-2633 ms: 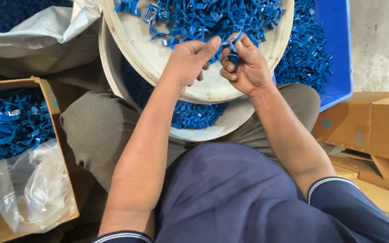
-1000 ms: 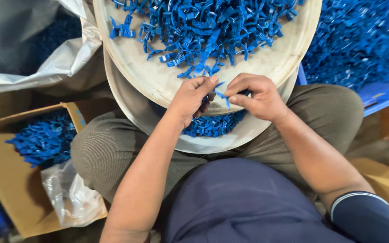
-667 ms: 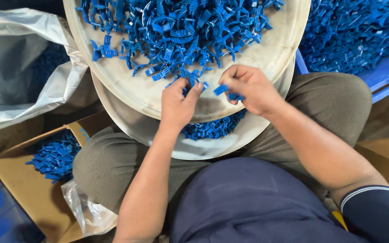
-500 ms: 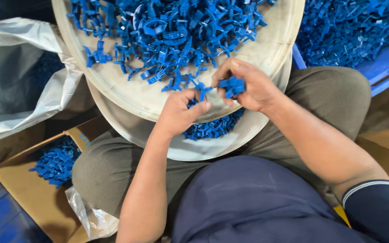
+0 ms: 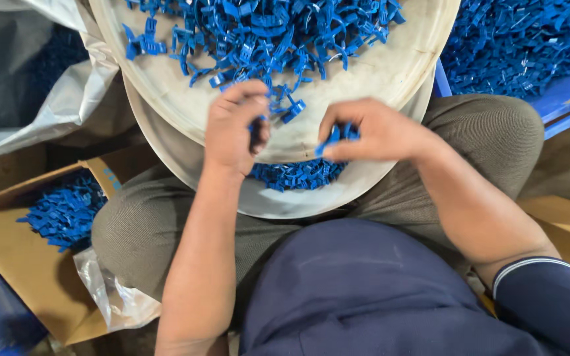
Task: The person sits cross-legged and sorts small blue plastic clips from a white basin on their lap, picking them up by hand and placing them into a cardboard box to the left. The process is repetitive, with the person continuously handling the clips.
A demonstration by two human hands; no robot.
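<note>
The right hand is closed around a little bunch of blue plastic clips. The fingers pinch them tight, and bits of blue poke out by the fingertips. The left hand is curled up next to it, a small way apart. Its fingers bend in toward the palm, but it is too blurry to tell if a clip is inside.

Both hands are over the near edge of a big round cream tray. The tray rests on the person's lap. A heap of loose blue clips lies on the tray, just past the fingers.

Under that tray is a second round tray. More blue clips sit on it, right below the hands.

On the person's left is a brown cardboard box with blue clips in it and a clear plastic bag at its edge. On the right is a blue bin full of the same clips.
</note>
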